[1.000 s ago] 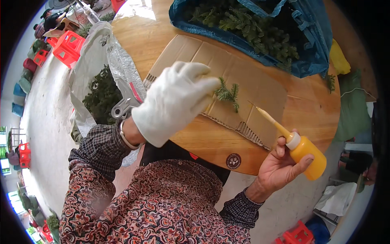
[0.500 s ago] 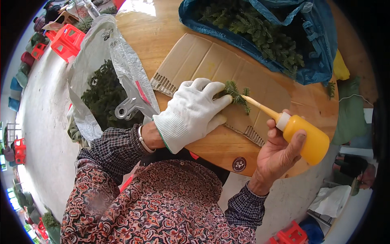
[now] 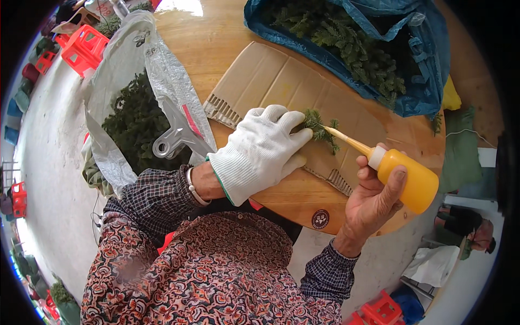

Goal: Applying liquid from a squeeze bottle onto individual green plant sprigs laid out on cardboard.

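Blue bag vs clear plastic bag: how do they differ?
The blue bag lies at the table's far right; the clear plastic bag hangs off its left edge. The blue bag is opaque and lies wide open on top; the clear plastic bag is see-through, with a metal scraper resting on it. Both hold green fir-like sprigs. The gloved left hand is nearer the clear plastic bag.

Left hand in a white knit cloth glove, matt and ribbed at the cuff; right hand bare, around a smooth, slightly glossy orange plastic squeeze bottle. Beneath them, matt brown corrugated cardboard with exposed fluting on a smooth, lightly sheened wooden counter. At 10 o'clock a crinkled translucent plastic bag carries a dull metal clip; at 1 o'clock a glossy blue plastic bag.
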